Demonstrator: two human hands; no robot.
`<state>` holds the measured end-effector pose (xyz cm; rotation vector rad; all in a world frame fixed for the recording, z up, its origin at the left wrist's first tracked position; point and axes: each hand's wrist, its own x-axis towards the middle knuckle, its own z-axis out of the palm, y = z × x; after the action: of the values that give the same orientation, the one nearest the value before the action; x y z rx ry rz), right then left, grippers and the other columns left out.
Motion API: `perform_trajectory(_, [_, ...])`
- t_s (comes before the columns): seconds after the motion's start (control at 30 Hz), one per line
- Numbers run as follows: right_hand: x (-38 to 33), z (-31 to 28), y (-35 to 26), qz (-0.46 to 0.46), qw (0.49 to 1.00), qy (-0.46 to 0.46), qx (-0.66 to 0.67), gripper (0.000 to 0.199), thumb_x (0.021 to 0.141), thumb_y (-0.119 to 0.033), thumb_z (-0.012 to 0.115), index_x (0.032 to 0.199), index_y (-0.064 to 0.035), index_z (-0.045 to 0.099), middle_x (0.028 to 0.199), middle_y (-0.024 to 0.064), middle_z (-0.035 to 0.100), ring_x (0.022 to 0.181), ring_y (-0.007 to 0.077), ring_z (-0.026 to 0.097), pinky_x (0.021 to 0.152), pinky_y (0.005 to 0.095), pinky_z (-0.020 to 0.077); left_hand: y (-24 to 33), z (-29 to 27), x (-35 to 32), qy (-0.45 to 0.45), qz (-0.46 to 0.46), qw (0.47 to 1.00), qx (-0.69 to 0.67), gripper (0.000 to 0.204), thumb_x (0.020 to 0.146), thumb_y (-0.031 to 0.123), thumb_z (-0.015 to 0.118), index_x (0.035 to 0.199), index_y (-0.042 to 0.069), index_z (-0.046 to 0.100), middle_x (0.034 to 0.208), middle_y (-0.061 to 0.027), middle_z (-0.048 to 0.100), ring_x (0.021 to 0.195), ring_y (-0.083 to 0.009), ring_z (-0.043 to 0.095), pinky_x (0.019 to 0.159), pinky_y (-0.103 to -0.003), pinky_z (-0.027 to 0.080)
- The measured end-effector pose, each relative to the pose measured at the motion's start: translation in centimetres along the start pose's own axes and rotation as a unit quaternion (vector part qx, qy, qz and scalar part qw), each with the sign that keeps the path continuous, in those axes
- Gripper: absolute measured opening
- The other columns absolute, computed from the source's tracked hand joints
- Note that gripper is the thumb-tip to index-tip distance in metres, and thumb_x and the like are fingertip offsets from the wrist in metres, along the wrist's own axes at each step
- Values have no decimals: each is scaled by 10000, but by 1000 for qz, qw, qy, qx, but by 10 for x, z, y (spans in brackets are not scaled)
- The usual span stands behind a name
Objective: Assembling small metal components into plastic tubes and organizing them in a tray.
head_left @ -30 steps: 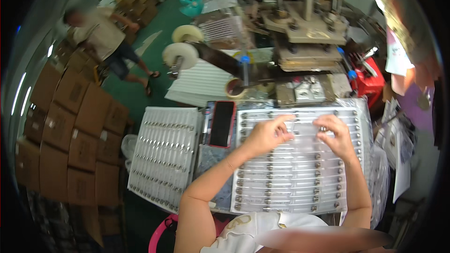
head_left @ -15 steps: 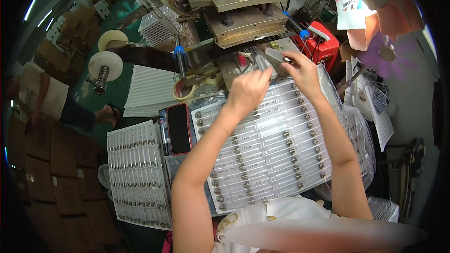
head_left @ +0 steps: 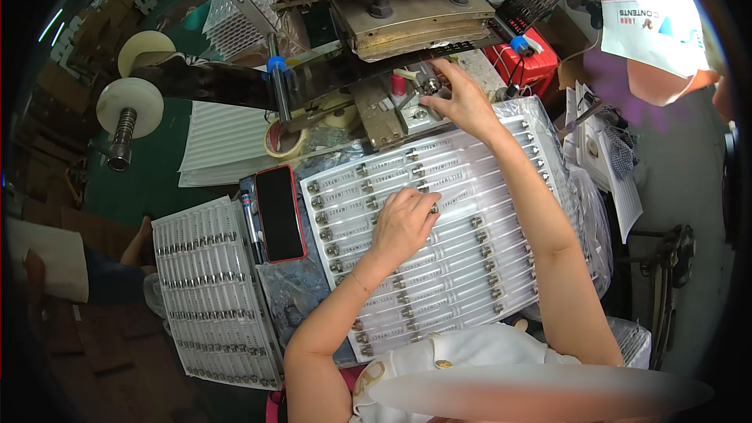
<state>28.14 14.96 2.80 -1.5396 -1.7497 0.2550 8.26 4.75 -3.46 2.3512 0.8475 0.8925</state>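
Clear tubes with metal caps lie in rows on a clear plastic tray (head_left: 501,188) that rests across the worktop directly in front of the person, below the stamping press (head_left: 407,8). The left hand (head_left: 403,223) lies palm-down on the middle rows, fingers curled onto one tube (head_left: 433,207) as if picking it out; whether it is already lifted clear of its groove cannot be told. The right hand (head_left: 458,98) reaches past the far edge of the tray to the small metal fixture (head_left: 415,102) under the press, fingertips pinched narrow at a tube end seated there. Judged from these positions, the step in hand is feeding a single tube into the fixture while the other hand readies the following one. The next move calls for a clean seating of the piece in the fixture and clearance of the fingers from beneath the press head. A second filled tray (head_left: 211,290) lies to the left, and a dark phone in a red case (head_left: 280,213) and a pen (head_left: 251,223) rest between the two trays. A roll of tape (head_left: 283,137) sits just beyond the phone.
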Motion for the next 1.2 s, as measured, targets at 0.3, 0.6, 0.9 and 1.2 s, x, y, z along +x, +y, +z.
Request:
perform_trajectory(0.3, [5, -5, 0, -18, 998, -57, 36, 540, 750, -164, 751, 1239, -63, 544, 1171, 148, 614, 1026, 291, 608, 866, 349, 468, -1, 0, 0, 0, 2, 1000, -2, 288, 759, 115, 691, 1038, 78, 628, 887, -71, 639, 911, -250, 564, 790, -367, 435])
perform_trajectory(0.6, [6, -5, 0, -5, 997, -63, 33, 542, 750, -175, 755, 1239, -63, 550, 1202, 156, 603, 1079, 300, 596, 893, 349, 467, -1, 0, 1, -1, 2, 1000, 0, 292, 760, 117, 691, 1041, 77, 625, 888, -70, 637, 917, -252, 561, 796, -369, 433])
perform_trajectory(0.9, [6, -4, 2, -31, 998, -53, 19, 548, 751, -173, 756, 1245, -57, 550, 1213, 151, 603, 1078, 291, 602, 893, 345, 472, 0, 0, 0, -6, 1, 1000, 5, 291, 768, 118, 684, 1049, 77, 618, 892, -71, 636, 922, -252, 558, 800, -370, 433])
perform_trajectory(1.2, [7, -4, 0, -24, 998, -51, 26, 560, 738, -159, 764, 1250, -71, 555, 1218, 142, 603, 1075, 278, 605, 898, 338, 474, -1, 1, 0, -1, 5, 1000, 9, 291, 765, 114, 684, 1046, 80, 618, 892, -72, 635, 918, -252, 559, 797, -366, 435])
